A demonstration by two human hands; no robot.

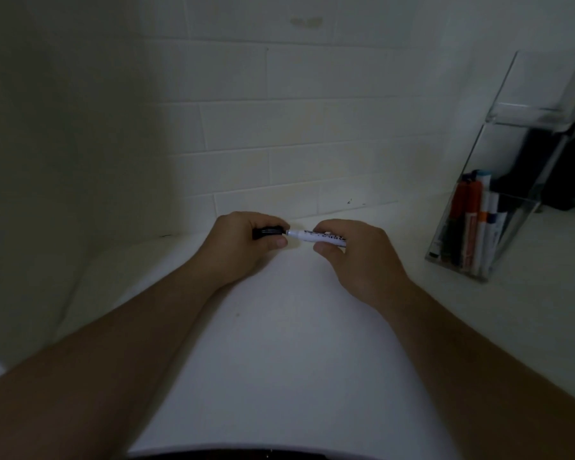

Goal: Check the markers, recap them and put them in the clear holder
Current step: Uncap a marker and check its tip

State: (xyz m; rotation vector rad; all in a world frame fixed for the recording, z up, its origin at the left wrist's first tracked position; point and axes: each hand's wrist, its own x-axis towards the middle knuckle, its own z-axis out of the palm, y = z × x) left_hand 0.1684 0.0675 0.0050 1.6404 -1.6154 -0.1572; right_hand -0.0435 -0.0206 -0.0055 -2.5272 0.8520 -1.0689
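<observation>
My right hand (356, 257) grips a white marker (307, 236) with dark print, held level above the white counter. My left hand (243, 242) pinches the marker's black cap (269, 232) at the marker's left end. The cap sits right at the tip; whether it is fully seated I cannot tell. A clear holder (525, 161) stands tilted at the right, against the wall. Several capped markers (472, 224) stand in it, red, orange, green and blue among them.
A white counter (279, 327) stretches from me to a white tiled wall (279, 127). A dark object (571, 174) stands behind the holder at the far right. The left side lies in deep shadow.
</observation>
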